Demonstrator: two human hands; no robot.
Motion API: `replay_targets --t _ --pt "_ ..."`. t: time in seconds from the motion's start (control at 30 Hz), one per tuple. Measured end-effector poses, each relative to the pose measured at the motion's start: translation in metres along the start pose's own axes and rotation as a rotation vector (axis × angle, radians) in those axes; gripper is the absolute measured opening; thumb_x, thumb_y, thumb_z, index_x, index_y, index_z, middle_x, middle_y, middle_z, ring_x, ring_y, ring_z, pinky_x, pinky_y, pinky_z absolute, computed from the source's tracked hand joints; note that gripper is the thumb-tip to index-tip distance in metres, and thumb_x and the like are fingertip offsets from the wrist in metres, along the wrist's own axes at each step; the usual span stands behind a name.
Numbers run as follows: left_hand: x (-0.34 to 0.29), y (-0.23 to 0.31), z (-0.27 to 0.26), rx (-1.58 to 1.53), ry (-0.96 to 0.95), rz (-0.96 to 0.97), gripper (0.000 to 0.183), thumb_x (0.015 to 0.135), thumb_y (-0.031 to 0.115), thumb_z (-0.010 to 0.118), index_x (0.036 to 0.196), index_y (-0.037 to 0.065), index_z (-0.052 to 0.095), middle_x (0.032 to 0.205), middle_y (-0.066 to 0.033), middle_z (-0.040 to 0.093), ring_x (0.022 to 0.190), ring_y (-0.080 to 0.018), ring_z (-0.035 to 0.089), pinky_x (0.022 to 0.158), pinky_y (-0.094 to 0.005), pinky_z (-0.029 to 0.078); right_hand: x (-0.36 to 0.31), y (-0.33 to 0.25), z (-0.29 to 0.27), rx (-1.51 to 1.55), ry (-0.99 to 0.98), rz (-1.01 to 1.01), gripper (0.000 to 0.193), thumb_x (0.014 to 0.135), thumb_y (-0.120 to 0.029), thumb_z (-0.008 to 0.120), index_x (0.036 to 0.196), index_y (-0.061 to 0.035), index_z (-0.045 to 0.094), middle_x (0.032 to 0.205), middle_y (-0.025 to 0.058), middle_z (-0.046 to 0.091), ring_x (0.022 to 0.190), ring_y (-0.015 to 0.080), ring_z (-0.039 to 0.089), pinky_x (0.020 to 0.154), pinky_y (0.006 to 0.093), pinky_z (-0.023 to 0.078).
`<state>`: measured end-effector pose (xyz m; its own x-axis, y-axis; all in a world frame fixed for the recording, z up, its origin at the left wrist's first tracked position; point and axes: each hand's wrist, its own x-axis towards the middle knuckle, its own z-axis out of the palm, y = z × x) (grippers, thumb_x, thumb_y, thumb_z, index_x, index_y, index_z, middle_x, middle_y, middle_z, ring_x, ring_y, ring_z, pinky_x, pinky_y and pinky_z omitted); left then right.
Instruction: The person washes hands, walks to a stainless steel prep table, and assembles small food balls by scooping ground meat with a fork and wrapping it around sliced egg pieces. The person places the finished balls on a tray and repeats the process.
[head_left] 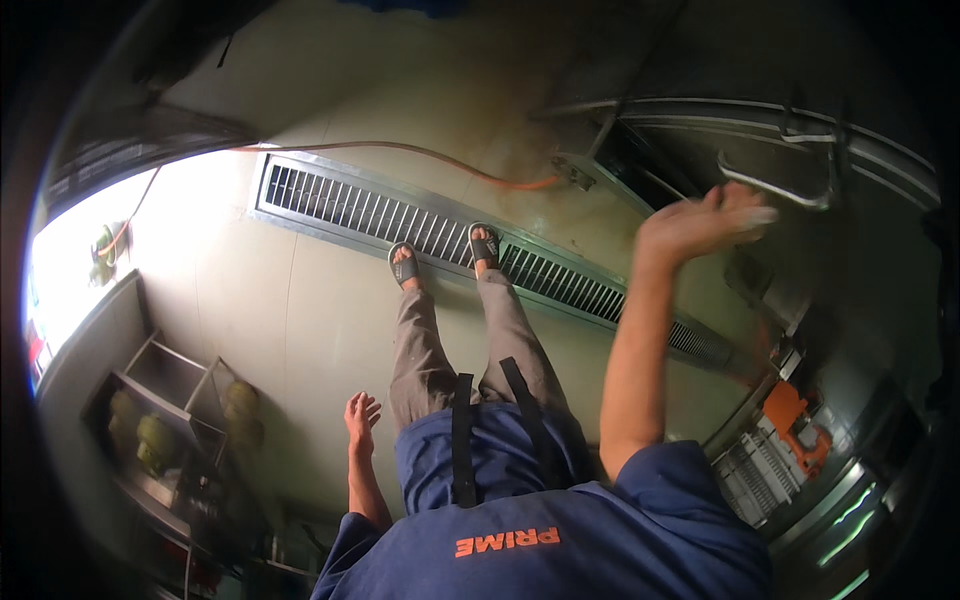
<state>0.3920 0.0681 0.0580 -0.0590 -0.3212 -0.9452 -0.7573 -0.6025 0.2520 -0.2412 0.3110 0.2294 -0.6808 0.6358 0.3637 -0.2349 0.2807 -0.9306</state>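
My right hand [703, 220] is raised at the right, blurred by motion, with fingers stretched forward and nothing plainly in it. Just beyond its fingertips is a bent metal handle [775, 182] on a dark steel unit; I cannot tell whether they touch. My left hand [362, 415] hangs low beside my left leg, its fingers loosely apart and holding nothing. My feet, in dark sandals [404, 266], stand on a long metal floor drain grate [370, 212].
An orange hose [420, 152] runs across the floor to a metal fitting [573, 172]. At lower left stands a metal rack [178, 405] with greenish round things [153, 443]. An orange tool [797, 425] lies over a wire rack [755, 475] at right. A bright opening lies far left.
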Motion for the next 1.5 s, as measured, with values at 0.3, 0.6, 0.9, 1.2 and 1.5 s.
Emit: replay_targets --t 0.3,0.6,0.9,1.2,1.5 --pt "-0.015 -0.157 -0.035 -0.271 0.110 -0.085 0.031 0.099 0.032 0.069 0.114 0.006 0.062 0.090 -0.0078 0.067 0.071 -0.0176 0.065 0.057 -0.0298 0.052 -0.208 0.427 -0.071 -1.056 -1.758 0.084 0.027 0.095 -0.026 0.068 0.120 -0.0155 0.069 0.114 0.0205 0.070 0.115 0.0404 0.062 0.098 0.0487 0.052" --pt "0.063 -0.226 0.074 -0.136 0.387 -0.472 0.047 0.099 0.037 0.068 0.131 0.004 0.058 0.103 -0.0132 0.071 0.088 -0.0255 0.071 0.074 -0.0391 0.058 -0.122 0.760 0.009 -2.042 -1.974 -1.093 0.041 0.100 -0.028 0.058 0.137 -0.0124 0.067 0.142 0.0107 0.060 0.135 0.0338 0.052 0.113 0.0585 0.035" --pt "0.108 -0.217 0.102 -0.130 0.382 -0.515 0.051 0.097 0.039 0.069 0.133 0.005 0.057 0.107 -0.0126 0.069 0.092 -0.0263 0.069 0.077 -0.0413 0.057 -0.111 0.820 -0.004 -1.654 -2.105 -1.341 0.025 0.094 -0.018 0.060 0.109 -0.0070 0.077 0.108 0.0114 0.074 0.108 0.0315 0.070 0.082 0.0477 0.060" --pt "0.113 -0.225 0.105 -0.143 0.388 -0.515 0.054 0.096 0.041 0.069 0.135 0.006 0.055 0.111 -0.0120 0.067 0.095 -0.0271 0.068 0.080 -0.0436 0.056 -0.101 0.800 -0.003 -1.460 -2.134 -1.313 0.020 0.093 -0.009 0.059 0.099 -0.0034 0.077 0.102 0.0155 0.076 0.097 0.0310 0.074 0.084 0.0393 0.061" --pt "0.111 -0.234 0.107 -0.157 0.406 -0.489 0.058 0.095 0.043 0.070 0.137 0.007 0.054 0.115 -0.0114 0.066 0.099 -0.0279 0.066 0.082 -0.0458 0.056 -0.111 0.777 0.009 -1.581 -2.155 -1.061 0.018 0.092 -0.011 0.064 0.100 -0.0091 0.079 0.104 0.0069 0.078 0.103 0.0280 0.074 0.085 0.0375 0.061"
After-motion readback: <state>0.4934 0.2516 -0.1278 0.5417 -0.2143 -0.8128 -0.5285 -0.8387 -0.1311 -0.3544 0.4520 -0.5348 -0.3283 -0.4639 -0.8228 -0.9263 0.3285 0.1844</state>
